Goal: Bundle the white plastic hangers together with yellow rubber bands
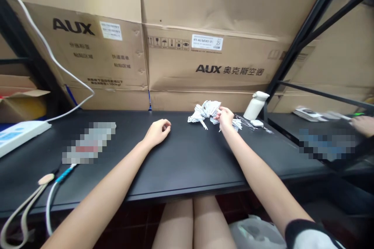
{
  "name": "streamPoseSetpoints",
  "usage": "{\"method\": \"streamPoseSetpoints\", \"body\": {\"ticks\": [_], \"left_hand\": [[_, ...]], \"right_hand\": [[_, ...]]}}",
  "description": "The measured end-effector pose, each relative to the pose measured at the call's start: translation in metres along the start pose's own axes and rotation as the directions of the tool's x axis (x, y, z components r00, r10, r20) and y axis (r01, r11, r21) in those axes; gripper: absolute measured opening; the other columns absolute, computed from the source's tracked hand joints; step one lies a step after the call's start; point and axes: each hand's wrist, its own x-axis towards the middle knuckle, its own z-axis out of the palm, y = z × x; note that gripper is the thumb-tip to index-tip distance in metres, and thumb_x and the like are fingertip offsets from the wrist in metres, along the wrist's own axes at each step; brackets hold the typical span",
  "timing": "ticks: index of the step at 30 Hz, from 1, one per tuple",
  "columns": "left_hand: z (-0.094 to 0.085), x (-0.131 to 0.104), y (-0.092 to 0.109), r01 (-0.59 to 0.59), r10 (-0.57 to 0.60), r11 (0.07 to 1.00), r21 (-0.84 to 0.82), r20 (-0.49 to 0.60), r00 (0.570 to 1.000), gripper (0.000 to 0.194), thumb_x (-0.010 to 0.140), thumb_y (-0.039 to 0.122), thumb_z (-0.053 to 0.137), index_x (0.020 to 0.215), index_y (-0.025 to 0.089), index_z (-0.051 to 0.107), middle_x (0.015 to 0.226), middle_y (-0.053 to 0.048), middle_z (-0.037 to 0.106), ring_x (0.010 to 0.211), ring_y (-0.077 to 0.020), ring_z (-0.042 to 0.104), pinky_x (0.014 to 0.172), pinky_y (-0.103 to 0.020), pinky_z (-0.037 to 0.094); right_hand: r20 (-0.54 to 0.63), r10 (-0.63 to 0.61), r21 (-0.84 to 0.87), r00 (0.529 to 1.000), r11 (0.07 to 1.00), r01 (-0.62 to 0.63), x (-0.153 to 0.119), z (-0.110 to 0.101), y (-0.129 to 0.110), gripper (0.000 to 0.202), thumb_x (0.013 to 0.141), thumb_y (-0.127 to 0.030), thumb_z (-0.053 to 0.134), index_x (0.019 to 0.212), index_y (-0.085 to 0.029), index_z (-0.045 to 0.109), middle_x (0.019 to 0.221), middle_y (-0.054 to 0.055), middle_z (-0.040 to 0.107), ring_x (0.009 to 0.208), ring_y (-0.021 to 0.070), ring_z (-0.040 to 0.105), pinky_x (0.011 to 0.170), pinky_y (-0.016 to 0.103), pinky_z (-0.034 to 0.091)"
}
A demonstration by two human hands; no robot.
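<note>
On the black tabletop [187,155], a loose pile of thin white strips [201,112] lies in tangled bundles; I cannot make out their exact kind. My right hand [225,118] reaches into the right side of this pile, fingers pinched on some of the white strips. More strips stick out beyond the wrist. To the left, my left hand [157,131] rests on the table with its fingers loosely curled in toward the thumb. Nothing shows inside it, and it is apart from the pile.
A white bottle [256,105] stands behind a small white case [256,123] at right. A blurred-out phone-like item [90,142] with a cable and a power strip [20,136] lie left. Cardboard [175,62] walls the back. Another person's hand [364,124] is beyond the black frame.
</note>
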Motion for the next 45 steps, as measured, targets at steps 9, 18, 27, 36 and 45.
{"method": "streamPoseSetpoints", "body": {"ticks": [9, 18, 27, 36, 45], "left_hand": [[-0.001, -0.001, 0.000, 0.009, -0.009, 1.000, -0.004, 0.002, 1.000, 0.013, 0.080, 0.024, 0.050, 0.083, 0.017, 0.061, 0.075, -0.003, 0.064, 0.065, -0.0153, 0.059, 0.068, -0.028, 0.048], [-0.002, -0.002, 0.000, 0.005, -0.005, 1.000, 0.006, -0.003, 1.000, 0.013, 0.080, 0.023, 0.051, 0.084, 0.018, 0.062, 0.075, -0.003, 0.064, 0.065, -0.0151, 0.059, 0.067, -0.028, 0.048], [-0.002, -0.004, 0.002, 0.022, -0.022, 1.000, 0.007, -0.001, 1.000, 0.013, 0.080, 0.022, 0.050, 0.084, 0.018, 0.062, 0.077, -0.003, 0.064, 0.066, -0.0152, 0.059, 0.068, -0.028, 0.048], [-0.002, -0.003, 0.004, 0.023, -0.024, 1.000, 0.018, 0.009, 1.000, 0.013, 0.081, 0.022, 0.050, 0.084, 0.018, 0.062, 0.077, -0.003, 0.064, 0.067, -0.0158, 0.059, 0.068, -0.028, 0.048], [-0.003, -0.002, 0.005, 0.011, -0.012, 1.000, 0.019, 0.014, 1.000, 0.012, 0.082, 0.022, 0.050, 0.083, 0.018, 0.061, 0.076, -0.003, 0.063, 0.065, -0.0156, 0.058, 0.066, -0.028, 0.047]], "right_hand": [[0.192, 0.009, -0.137, 0.981, 0.990, 0.018, -0.023, 0.011, 0.008, 0.027, 0.082, -0.011, 0.037, 0.097, -0.014, 0.060, 0.045, -0.007, 0.044, 0.034, 0.0073, 0.042, 0.045, 0.023, 0.051], [0.263, 0.033, -0.355, 0.964, 0.933, 0.065, -0.010, -0.001, -0.004, 0.034, 0.084, -0.013, 0.035, 0.107, -0.013, 0.061, 0.051, -0.003, 0.048, 0.038, 0.0094, 0.046, 0.049, 0.024, 0.052], [0.452, 0.183, -0.625, 0.873, 0.764, 0.164, -0.011, -0.013, -0.016, 0.015, 0.074, -0.005, 0.052, 0.082, -0.014, 0.061, 0.041, -0.003, 0.056, 0.031, 0.0091, 0.044, 0.040, 0.020, 0.040], [0.452, 0.049, -0.714, 0.891, 0.618, 0.329, -0.013, -0.016, -0.023, 0.021, 0.061, -0.002, 0.063, 0.052, -0.018, 0.052, 0.048, 0.002, 0.055, 0.056, 0.0177, 0.058, 0.060, 0.028, 0.044], [0.585, -0.307, -0.672, 0.751, 0.334, 0.661, -0.012, 0.036, -0.036, 0.028, 0.079, -0.025, 0.059, 0.106, -0.016, 0.059, 0.101, 0.014, 0.066, 0.094, 0.0245, 0.061, 0.076, 0.031, 0.044]]}}
